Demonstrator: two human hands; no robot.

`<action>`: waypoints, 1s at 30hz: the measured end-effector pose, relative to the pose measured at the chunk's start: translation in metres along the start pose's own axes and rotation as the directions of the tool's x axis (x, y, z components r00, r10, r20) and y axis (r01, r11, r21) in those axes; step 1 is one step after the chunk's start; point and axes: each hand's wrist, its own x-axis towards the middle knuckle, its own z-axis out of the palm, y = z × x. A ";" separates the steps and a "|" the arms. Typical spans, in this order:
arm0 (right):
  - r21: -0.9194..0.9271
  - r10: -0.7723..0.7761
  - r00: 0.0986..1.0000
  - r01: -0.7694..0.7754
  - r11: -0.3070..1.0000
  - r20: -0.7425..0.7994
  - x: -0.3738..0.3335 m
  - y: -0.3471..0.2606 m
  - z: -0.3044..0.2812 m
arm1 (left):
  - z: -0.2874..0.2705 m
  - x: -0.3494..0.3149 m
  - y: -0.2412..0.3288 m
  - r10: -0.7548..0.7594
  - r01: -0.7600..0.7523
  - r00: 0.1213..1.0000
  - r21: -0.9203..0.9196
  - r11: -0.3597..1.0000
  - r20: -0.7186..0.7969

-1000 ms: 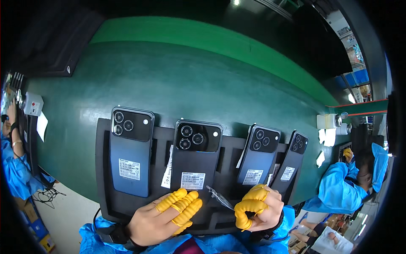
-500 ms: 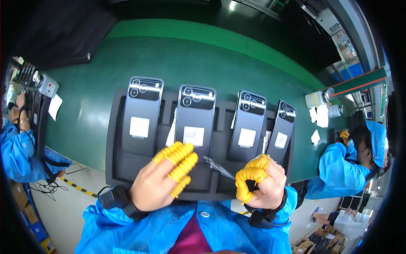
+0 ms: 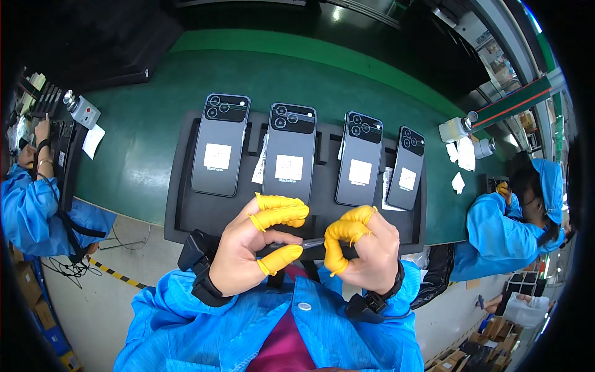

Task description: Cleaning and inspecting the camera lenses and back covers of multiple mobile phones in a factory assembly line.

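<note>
While four dark phones (image 3: 289,153) lie face down in a row along the black tray (image 3: 186,211) on the green surface (image 3: 142,142), the left hand (image 3: 248,251) and right hand (image 3: 362,251) meet at the tray's near edge, their yellow finger cots (image 3: 282,214) likely guarding against smudges, both pinched on a slim metal tool (image 3: 312,243) bridging them.

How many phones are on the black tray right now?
4, all face down in a row on the black tray: far-left phone, second phone, third phone, far-right phone. None seems hidden.
</note>
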 end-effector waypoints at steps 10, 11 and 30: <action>0.004 -0.008 0.995 0.009 1.000 -0.100 0.005 -0.002 0.008 | 0.005 0.005 -0.003 -0.086 0.084 0.996 0.040 0.996 0.037; 0.035 0.023 0.993 -0.019 0.999 -0.114 0.004 -0.004 0.009 | 0.005 0.005 -0.007 -0.062 0.060 0.997 -0.045 0.997 -0.040; 0.242 0.141 0.973 -0.095 0.966 -0.181 -0.006 -0.009 0.016 | 0.012 0.013 -0.011 -0.014 -0.061 0.954 -0.242 0.968 -0.299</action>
